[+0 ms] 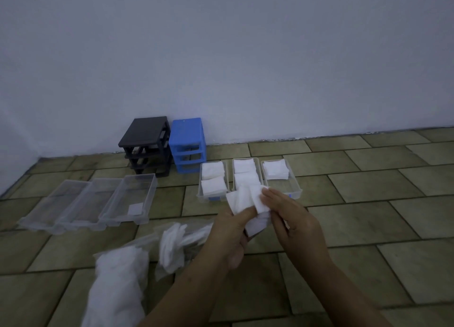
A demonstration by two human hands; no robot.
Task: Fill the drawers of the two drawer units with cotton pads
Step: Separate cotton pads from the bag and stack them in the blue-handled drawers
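From the head view, both forearms reach forward over the tiled floor. The left hand grips a fanned bunch of cotton pads, thumb pressed on top; the right hand pinches the bunch's right edge with its fingertips.

Two drawer units stand against the wall, one black, one blue, touching. Six clear drawers lie on the floor: three left drawers, only the rightmost holding a single pad; three right drawers, each holding stacked pads. Two plastic bags of pads lie near the left arm.
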